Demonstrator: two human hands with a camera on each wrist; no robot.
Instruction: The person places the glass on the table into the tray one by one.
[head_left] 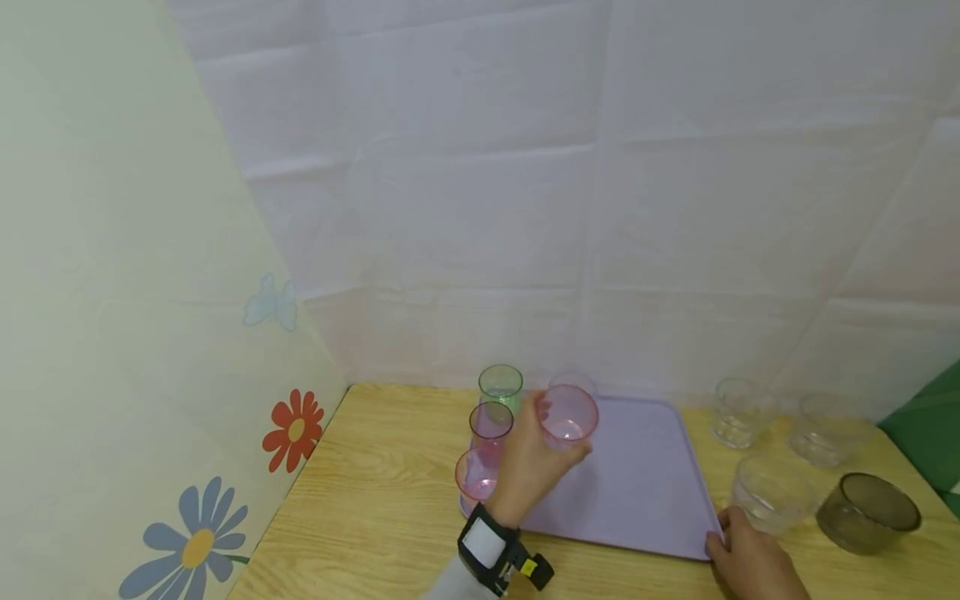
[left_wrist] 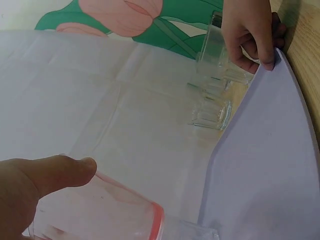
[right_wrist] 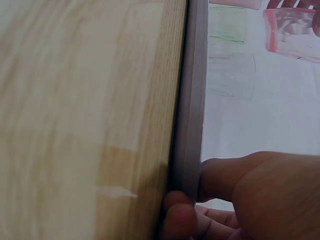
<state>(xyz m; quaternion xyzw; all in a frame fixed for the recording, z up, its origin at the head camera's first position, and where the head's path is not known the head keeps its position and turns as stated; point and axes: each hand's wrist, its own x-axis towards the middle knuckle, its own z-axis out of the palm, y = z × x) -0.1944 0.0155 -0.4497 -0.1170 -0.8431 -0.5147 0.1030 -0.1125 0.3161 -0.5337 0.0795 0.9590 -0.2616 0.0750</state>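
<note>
Holding upright, in the curled left hand (head_left: 525,473), a pink-tinted see-through tumbler (head_left: 572,417), raised above the tray. Pinching with the right hand (head_left: 756,557), thumb above and fingers below, the near right corner of a flat lavender tray (head_left: 637,500) with a low rim. Just beyond the held tumbler, see a colourless clear glass (right_wrist: 232,75) standing in the way. Left of the left hand, find lined up a pink-rimmed glass (head_left: 477,475), a dark-rimmed glass (head_left: 491,422) and a green-tinted glass (head_left: 500,383). Just beyond the right hand, note a wide clear bowl (head_left: 768,492); to its right, a smoky-brown round bowl (head_left: 870,518); farther off, a thick-based clear tumbler (head_left: 735,421) and a low clear vessel (head_left: 821,433). Under it all, see a pale wood-grained desk (head_left: 382,467); beyond both hands, a creased white sheet (head_left: 465,225). From the left wrist, catch the held tumbler's solid pink base and a printed pink tulip (left_wrist: 122,15), outside the head view. From the right wrist, make out fingertips under the rim, hidden from above.
</note>
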